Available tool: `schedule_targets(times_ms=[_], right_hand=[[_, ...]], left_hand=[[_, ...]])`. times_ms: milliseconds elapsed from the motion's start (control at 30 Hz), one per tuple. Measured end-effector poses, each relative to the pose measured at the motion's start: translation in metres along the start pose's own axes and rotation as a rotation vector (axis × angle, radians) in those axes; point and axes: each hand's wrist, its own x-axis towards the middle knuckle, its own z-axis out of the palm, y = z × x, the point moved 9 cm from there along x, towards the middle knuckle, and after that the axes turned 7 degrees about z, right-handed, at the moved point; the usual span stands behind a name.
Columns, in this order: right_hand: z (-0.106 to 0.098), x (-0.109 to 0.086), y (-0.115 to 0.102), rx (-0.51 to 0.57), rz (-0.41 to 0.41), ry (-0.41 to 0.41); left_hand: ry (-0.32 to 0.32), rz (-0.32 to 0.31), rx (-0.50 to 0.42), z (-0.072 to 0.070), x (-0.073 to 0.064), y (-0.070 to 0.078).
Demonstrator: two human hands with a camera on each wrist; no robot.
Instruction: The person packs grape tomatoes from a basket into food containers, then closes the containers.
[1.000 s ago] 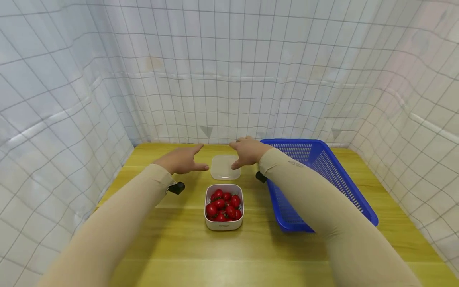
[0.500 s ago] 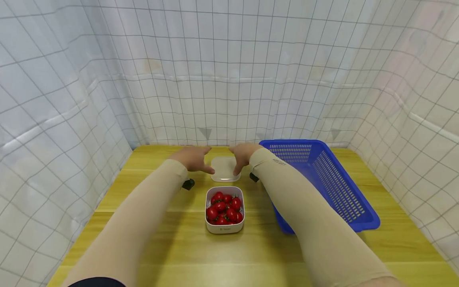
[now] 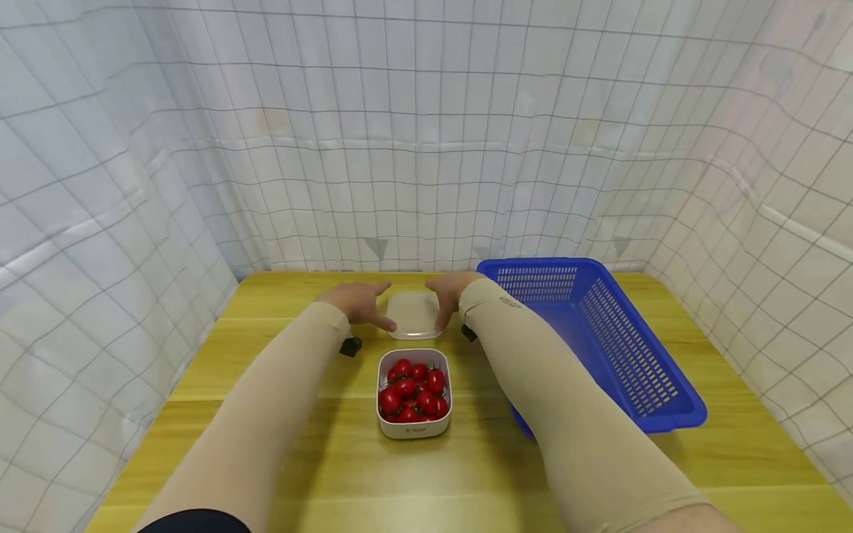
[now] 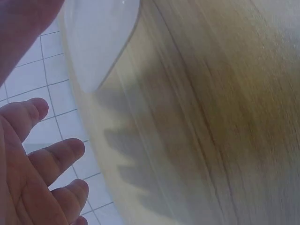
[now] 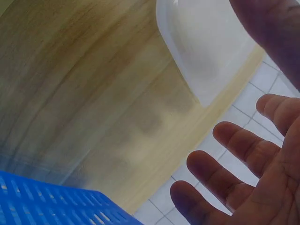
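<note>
A translucent white lid [image 3: 413, 314] with rounded corners lies flat on the table behind a white container [image 3: 414, 430] full of small red tomatoes [image 3: 406, 387]. At the lid's left side my left hand [image 3: 358, 301] hovers, its fingers spread and holding nothing. My right hand [image 3: 451, 292] is at the lid's right side, thumb in front of the lid's edge in the head view. Both wrist views show loosely extended fingers with the lid [image 4: 101, 42] beyond the thumb. Whether either thumb touches the lid cannot be told.
A blue perforated basket [image 3: 640, 355] stands on the right of the wooden table [image 3: 413, 488], partly behind my right sleeve. White grid-patterned curtains [image 3: 413, 163] enclose the back and both sides.
Both hands have moved inward toward the lid's two sides, and most of that shift came in the first half second. The lid, the container and the basket stay in place.
</note>
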Motion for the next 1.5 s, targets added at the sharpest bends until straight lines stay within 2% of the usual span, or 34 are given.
schedule_targets(times_ms=[300, 533, 833, 1100, 1267, 1500], right_hand=[[0.008, 0.007, -0.003, -0.125, 0.024, 0.050], [0.010, 0.005, -0.003, -0.159, 0.010, 0.091], [0.014, 0.007, -0.008, -0.104, -0.044, 0.065], [0.018, 0.013, -0.008, -0.095, -0.029, 0.072], [0.017, 0.008, -0.010, -0.108, -0.032, 0.088], [0.016, 0.010, -0.011, -0.096, -0.032, 0.103]], left_hand=[[-0.029, -0.018, 0.018, 0.013, 0.008, -0.003], [-0.046, -0.012, 0.034, 0.019, 0.009, -0.002], [-0.065, 0.001, 0.054, 0.026, 0.010, -0.013], [-0.048, 0.001, 0.070, 0.032, 0.009, -0.026], [-0.036, 0.004, 0.051, 0.031, 0.006, -0.027], [-0.057, -0.002, 0.009, 0.029, -0.001, -0.024]])
